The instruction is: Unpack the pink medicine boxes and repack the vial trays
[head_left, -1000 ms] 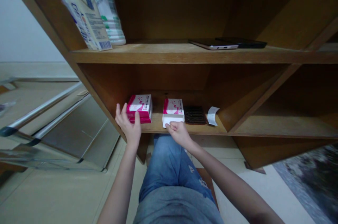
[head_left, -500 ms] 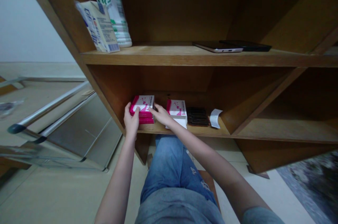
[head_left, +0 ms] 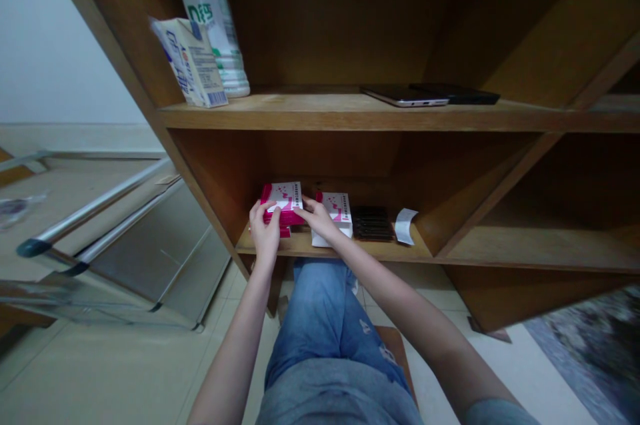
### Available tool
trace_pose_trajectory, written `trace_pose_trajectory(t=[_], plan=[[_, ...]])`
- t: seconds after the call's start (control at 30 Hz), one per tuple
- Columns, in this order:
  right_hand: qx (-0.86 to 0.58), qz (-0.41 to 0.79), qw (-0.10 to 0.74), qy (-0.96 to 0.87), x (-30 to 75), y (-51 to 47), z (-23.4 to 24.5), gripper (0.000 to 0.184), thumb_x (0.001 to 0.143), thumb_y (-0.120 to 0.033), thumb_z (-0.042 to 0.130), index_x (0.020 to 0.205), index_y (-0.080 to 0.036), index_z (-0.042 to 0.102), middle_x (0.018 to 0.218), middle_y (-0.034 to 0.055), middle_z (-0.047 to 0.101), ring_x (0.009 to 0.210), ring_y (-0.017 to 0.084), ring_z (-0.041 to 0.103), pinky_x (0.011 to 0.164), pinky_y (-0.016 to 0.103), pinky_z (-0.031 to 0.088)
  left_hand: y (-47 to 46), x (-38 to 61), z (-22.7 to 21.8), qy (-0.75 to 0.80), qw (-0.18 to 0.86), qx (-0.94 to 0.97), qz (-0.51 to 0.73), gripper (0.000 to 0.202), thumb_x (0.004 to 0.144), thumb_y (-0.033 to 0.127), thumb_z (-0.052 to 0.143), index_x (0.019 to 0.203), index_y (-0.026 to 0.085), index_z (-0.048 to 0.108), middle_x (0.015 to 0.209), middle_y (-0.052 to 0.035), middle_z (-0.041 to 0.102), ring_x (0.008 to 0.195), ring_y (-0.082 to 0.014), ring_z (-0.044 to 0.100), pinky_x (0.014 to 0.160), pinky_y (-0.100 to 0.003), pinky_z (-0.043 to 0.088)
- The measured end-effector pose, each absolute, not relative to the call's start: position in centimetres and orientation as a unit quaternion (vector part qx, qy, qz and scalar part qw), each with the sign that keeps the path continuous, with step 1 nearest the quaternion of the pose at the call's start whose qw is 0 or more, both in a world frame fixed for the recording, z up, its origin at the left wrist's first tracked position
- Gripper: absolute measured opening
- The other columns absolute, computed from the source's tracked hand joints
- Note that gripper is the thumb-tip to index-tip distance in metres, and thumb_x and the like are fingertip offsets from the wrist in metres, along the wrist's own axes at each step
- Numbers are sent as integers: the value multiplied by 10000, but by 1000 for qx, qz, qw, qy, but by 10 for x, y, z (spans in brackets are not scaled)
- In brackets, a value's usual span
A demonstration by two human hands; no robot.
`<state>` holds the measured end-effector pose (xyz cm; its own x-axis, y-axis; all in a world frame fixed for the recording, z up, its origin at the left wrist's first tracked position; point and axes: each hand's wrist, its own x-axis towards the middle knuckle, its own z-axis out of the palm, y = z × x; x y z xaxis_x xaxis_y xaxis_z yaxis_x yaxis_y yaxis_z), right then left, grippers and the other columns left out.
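A pink-and-white box (head_left: pixel 284 194) is gripped between my two hands in the lower shelf bay. My left hand (head_left: pixel 264 228) closes on its left and front side, thumb against the front. On the opposite side, my right hand (head_left: pixel 318 217) presses its fingers to the box's right edge. Under it shows part of another pink box (head_left: pixel 285 232), which the held box overhangs to the right. Just behind my right hand stands a second pink-and-white box (head_left: pixel 337 203) with white sides.
Right of the boxes lie dark, ribbed packets (head_left: pixel 373 223) and a curled white paper (head_left: pixel 405 225). The upper shelf (head_left: pixel 300 119) carries a drink carton (head_left: pixel 193 65), a white-green bottle (head_left: pixel 220 31) and a flat dark device (head_left: pixel 405 97). A metal-framed rack (head_left: pixel 100 211) stands left.
Both hands have shifted right with the upper pink-and-white box, which now sits offset from the pink box below. The view has tilted slightly.
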<state>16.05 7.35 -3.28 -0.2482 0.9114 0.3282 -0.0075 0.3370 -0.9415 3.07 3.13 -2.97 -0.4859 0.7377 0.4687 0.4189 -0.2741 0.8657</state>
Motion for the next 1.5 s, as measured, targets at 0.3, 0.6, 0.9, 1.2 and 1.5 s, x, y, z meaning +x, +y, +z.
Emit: trace_pose_trajectory(t=[0.3,0.6,0.9,1.2,1.5], plan=[[-347,502,543,-577,238,58,-5,442,667,-288,704,1078,-140,636,1184,95,637,1048,228,614,970,372,437,40,82,-21,500,189,551,641,173,770,278,610,919,200,652,1047,-56,618,1100,-211,533,1009,-365,365],[-408,498,498,-581,282,54,-20,410,657,-328,705,1016,-135,664,1143,109,657,1006,245,631,943,400,459,54,114,-52,439,331,542,635,469,732,297,672,1175,216,540,1189,-83,609,1098,-216,577,974,-368,429],[-411,453,493,-619,289,63,-27,579,713,-285,652,1263,-152,533,1317,97,537,1162,239,547,1021,386,393,56,114,-57,478,281,574,603,473,751,378,654,1178,202,553,1195,-105,574,1120,-233,546,978,-378,413],[-466,349,488,-651,289,65,-33,452,784,-268,566,1226,-176,577,1318,63,535,1232,218,488,1084,383,304,67,113,-73,420,312,603,602,465,822,401,566,1256,252,495,1300,-78,516,1233,-214,453,1056,-384,323],[-478,345,507,-629,284,63,-34,374,759,-265,582,1107,-151,654,1230,74,605,1185,244,532,1056,402,340,64,107,-72,424,310,597,606,433,852,428,508,1247,251,519,1307,-70,524,1253,-200,440,1070,-360,306]])
